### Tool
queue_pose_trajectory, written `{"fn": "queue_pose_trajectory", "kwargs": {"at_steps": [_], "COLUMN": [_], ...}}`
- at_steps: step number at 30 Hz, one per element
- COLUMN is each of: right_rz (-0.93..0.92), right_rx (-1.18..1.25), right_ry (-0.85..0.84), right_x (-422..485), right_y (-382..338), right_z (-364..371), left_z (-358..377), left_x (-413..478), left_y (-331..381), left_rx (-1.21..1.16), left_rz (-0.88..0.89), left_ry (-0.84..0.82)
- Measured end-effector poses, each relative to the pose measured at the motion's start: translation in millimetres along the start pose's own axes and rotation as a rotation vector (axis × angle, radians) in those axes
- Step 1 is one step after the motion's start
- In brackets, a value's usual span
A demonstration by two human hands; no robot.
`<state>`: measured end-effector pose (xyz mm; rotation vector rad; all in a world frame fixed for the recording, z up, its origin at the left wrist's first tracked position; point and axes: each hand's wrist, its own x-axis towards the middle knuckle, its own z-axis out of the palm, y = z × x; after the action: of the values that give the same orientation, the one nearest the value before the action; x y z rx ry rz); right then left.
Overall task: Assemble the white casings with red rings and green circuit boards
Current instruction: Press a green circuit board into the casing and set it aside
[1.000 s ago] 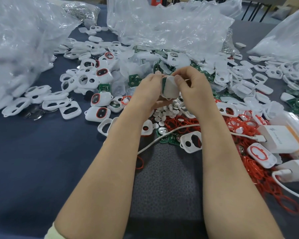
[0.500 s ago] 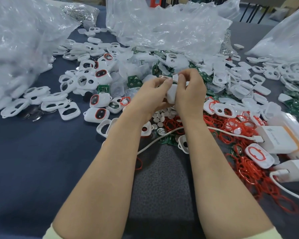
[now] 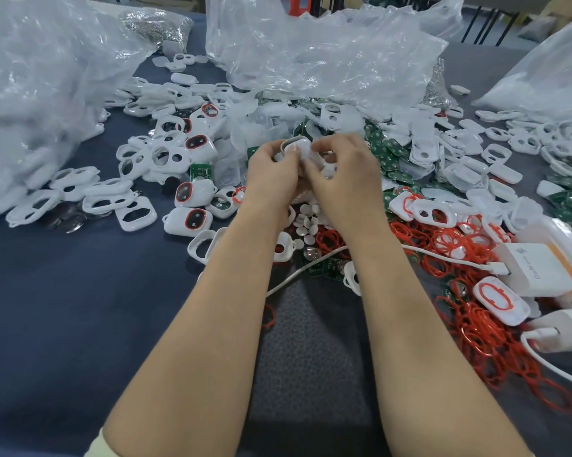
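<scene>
While red rings (image 3: 469,311) sprawl across the bench (image 3: 63,308), left hand (image 3: 273,174) and right hand (image 3: 344,173) together grip one white casing (image 3: 299,147), fingers curled round it.

Both hands meet over the cluttered table (image 3: 63,308): the left hand (image 3: 271,174) and right hand (image 3: 344,174) pinch 1 white casing (image 3: 299,148) between curled fingers (its details are blurred). Red rings (image 3: 476,328) pile to the right, green circuit boards (image 3: 388,153) beyond, plastic bags (image 3: 327,57) behind.
</scene>
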<state>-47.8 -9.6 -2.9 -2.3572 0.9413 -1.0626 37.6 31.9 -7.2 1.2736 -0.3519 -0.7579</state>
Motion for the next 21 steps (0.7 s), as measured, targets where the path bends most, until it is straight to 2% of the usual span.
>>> {"fn": "queue_pose_trajectory", "kwargs": {"at_steps": [4, 9, 21], "right_rz": [-0.041, -0.037, -0.008], "right_rx": [-0.039, -0.047, -0.027], "right_ry": [-0.040, 0.011, 0.007], "right_x": [-3.9, -5.3, -6.4], "right_y": [-8.1, -8.5, -10.1], "right_z": [8.4, 9.4, 11.0], "left_z": [-0.9, 0.4, 0.9], "left_x": [5.4, 7.3, 9.0], "left_y": [-1.0, -1.5, -3.7], "left_rx": [0.008, 0.017, 0.023], "left_rz": [0.028, 0.010, 0.025], "left_ry": [0.078, 0.069, 0.081]}}
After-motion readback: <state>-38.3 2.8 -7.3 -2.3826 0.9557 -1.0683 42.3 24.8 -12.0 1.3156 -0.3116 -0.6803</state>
